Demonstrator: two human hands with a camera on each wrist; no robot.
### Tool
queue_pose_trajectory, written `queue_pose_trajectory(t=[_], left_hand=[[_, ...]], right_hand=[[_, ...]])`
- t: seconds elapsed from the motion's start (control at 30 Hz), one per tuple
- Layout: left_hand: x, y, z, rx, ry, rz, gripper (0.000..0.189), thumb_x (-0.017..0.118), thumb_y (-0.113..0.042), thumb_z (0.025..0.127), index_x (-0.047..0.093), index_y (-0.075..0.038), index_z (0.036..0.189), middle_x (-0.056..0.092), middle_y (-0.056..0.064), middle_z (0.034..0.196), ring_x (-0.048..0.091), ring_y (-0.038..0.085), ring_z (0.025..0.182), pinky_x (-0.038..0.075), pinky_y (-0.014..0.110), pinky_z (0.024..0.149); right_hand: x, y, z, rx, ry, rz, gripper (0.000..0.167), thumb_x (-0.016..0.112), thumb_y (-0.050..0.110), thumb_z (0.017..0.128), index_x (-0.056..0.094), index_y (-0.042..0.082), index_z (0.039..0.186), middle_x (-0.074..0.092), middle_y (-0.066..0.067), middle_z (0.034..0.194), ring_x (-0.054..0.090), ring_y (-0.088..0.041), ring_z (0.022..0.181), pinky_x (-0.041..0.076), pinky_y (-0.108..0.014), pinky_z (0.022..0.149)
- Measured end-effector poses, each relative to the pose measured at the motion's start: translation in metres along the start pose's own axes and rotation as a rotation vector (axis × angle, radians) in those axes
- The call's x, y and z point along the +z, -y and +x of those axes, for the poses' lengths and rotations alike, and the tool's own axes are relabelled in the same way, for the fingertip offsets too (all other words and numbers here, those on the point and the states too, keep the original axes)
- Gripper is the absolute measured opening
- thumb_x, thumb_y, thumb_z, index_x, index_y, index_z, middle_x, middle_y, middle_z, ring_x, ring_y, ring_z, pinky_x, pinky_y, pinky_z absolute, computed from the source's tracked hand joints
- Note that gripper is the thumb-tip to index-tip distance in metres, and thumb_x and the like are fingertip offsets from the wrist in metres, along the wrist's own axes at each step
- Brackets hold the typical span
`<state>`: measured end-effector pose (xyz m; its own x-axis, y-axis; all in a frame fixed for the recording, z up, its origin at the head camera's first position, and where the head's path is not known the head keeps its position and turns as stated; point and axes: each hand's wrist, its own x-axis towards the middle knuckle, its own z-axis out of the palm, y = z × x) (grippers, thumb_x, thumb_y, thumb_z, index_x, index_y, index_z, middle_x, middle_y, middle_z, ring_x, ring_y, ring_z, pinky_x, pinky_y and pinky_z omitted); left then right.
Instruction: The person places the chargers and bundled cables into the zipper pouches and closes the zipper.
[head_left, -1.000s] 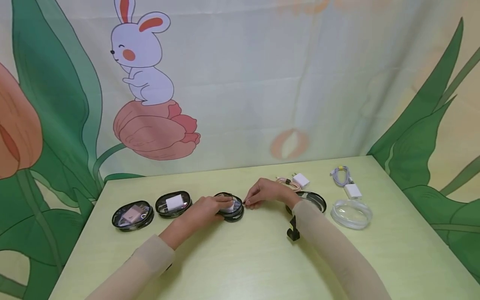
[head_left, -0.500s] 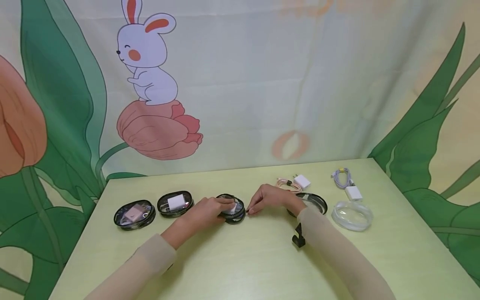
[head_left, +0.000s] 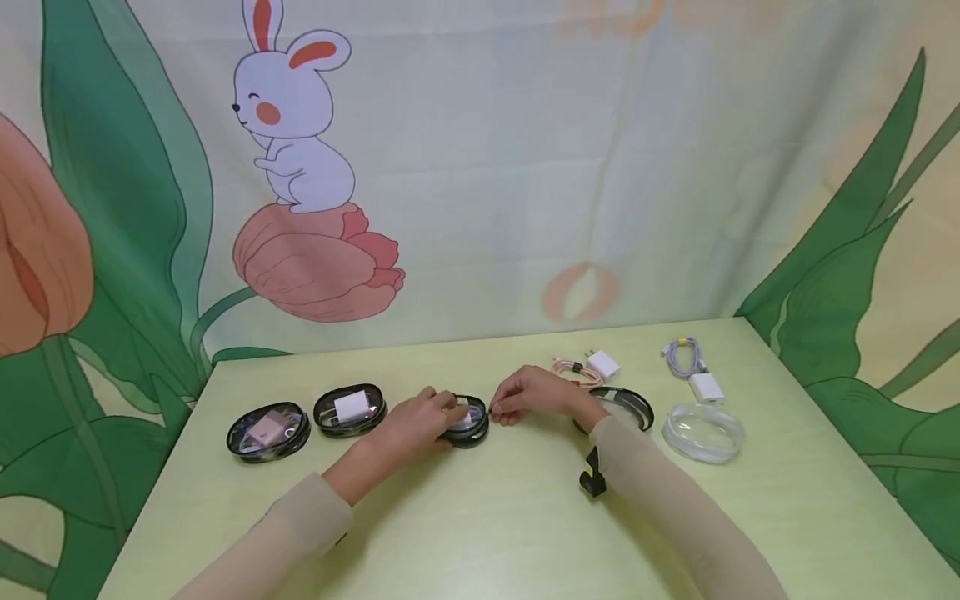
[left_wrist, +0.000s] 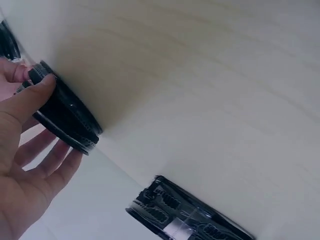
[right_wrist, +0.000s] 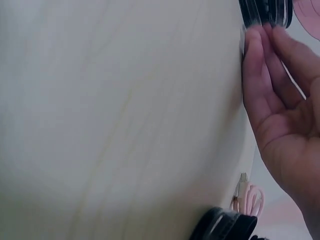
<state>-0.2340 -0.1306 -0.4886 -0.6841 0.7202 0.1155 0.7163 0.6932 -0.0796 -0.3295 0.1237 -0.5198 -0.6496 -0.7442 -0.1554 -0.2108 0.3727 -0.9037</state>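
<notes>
In the head view my left hand [head_left: 416,425] holds a small oval clear pouch with black zipped edges [head_left: 471,427], standing in the middle of the table. The left wrist view shows the thumb on the near side of the pouch [left_wrist: 65,110] and the fingers round its far side. Something pale shows through its clear top. My right hand [head_left: 528,392] is at the pouch's right end, thumb and fingertips pinching the small zipper pull there. In the right wrist view those fingertips [right_wrist: 255,35] meet at the black edge and mostly hide the pull.
To the left stand two filled black-edged pouches, one with a pink charger [head_left: 267,427], one with a white charger [head_left: 350,406]. Right of my hands are a black-edged pouch [head_left: 633,404], a clear pouch [head_left: 703,433], a pink cable [head_left: 577,371], a lilac cable [head_left: 682,357] and white adapters [head_left: 706,386].
My left fingers have drawn back and bent, baring more of the pouch's top. The right hand has shifted only slightly, staying at the pouch's right end.
</notes>
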Motion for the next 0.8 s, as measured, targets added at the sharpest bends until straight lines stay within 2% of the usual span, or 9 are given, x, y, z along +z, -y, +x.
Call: queue_pose_trajectory(t=[0.13,0.27,0.43,0.57,0.67,0.8], left_hand=[[0.007,-0.005,-0.001,0.022,-0.005,0.047,0.054,0.085,-0.024,0.084,0.064,-0.002,0.129,0.058,0.015,0.124,0.062,0.033,0.105,0.058,0.038,0.084],[0.012,-0.011,-0.002,0.060,-0.031,0.143,0.052,0.077,-0.020,0.092,0.059,0.007,0.133,0.056,0.019,0.127,0.064,0.036,0.104,0.059,0.036,0.083],[0.012,-0.014,-0.003,0.098,-0.076,0.289,0.041,0.068,-0.012,0.098,0.059,0.009,0.132,0.056,0.020,0.120,0.064,0.034,0.099,0.060,0.031,0.077],[0.013,-0.013,-0.003,0.127,-0.112,0.413,0.040,0.069,-0.017,0.097,0.062,0.006,0.129,0.059,0.018,0.118,0.064,0.029,0.098,0.058,0.032,0.083],[0.013,-0.013,-0.003,0.108,-0.100,0.391,0.044,0.070,-0.021,0.096,0.061,0.005,0.131,0.059,0.017,0.122,0.064,0.030,0.102,0.058,0.034,0.082],[0.012,-0.008,-0.004,0.024,-0.057,0.197,0.055,0.075,-0.025,0.094,0.058,0.003,0.137,0.056,0.016,0.129,0.062,0.034,0.109,0.059,0.039,0.077]], right_hand=[[0.004,-0.002,0.004,0.007,-0.064,-0.003,0.014,0.066,0.009,0.099,0.077,0.000,0.100,0.077,-0.010,0.090,0.074,-0.020,0.079,0.062,-0.035,0.075],[0.004,-0.004,-0.001,-0.009,-0.078,-0.063,0.013,0.068,0.008,0.098,0.078,0.000,0.099,0.077,-0.009,0.088,0.074,-0.018,0.078,0.061,-0.033,0.073],[-0.001,-0.005,-0.006,-0.073,-0.038,-0.134,0.011,0.070,0.007,0.096,0.080,0.002,0.097,0.077,-0.007,0.086,0.074,-0.014,0.076,0.061,-0.031,0.071],[0.000,-0.001,-0.008,-0.122,0.025,-0.183,0.010,0.073,0.008,0.094,0.081,0.003,0.098,0.078,-0.005,0.085,0.074,-0.013,0.076,0.060,-0.030,0.071],[0.002,0.003,-0.009,-0.129,0.039,-0.183,0.010,0.073,0.008,0.094,0.081,0.003,0.097,0.078,-0.005,0.084,0.074,-0.015,0.076,0.061,-0.031,0.072],[0.005,0.004,-0.006,-0.087,-0.008,-0.169,0.011,0.070,0.010,0.096,0.080,0.005,0.096,0.077,-0.003,0.083,0.073,-0.016,0.076,0.061,-0.031,0.072]])
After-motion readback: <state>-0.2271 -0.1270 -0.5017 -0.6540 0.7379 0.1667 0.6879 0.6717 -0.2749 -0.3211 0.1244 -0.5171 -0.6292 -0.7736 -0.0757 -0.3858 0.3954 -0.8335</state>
